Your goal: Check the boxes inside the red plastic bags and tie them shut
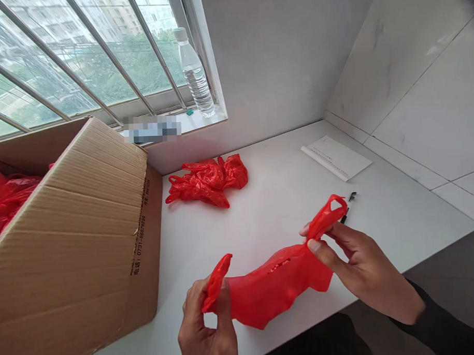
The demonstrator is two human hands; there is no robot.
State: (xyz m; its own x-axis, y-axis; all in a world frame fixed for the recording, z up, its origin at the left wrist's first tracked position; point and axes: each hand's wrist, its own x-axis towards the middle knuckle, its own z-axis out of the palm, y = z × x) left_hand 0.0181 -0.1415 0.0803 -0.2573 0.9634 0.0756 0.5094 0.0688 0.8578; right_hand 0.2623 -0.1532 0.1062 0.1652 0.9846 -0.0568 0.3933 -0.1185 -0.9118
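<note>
Bag of thin red plastic [260,296], as relayed to me by the head view. Nearest, the left hand [207,323] pinches one end between thumb and fingers; the right hand [352,259] pinches the other at the base of an open handle loop [318,224]. The bag spans the gap between them over the near part of the white table [277,207], its middle slack and creased. I judge the step in hand to be spreading the bag by its ends; the next move, in my reading, calls for firm pinches and even tension, since thin film could slip or tear. To the left stands a cardboard box [94,218] containing red plastic [12,206]. Just beyond the right fingers lies a pen [351,198]. Farther back lie crumpled red bags [206,181] and, to the right, a notepad [339,156]; farthest, a water bottle [196,78] stands on the windowsill [220,115].
</note>
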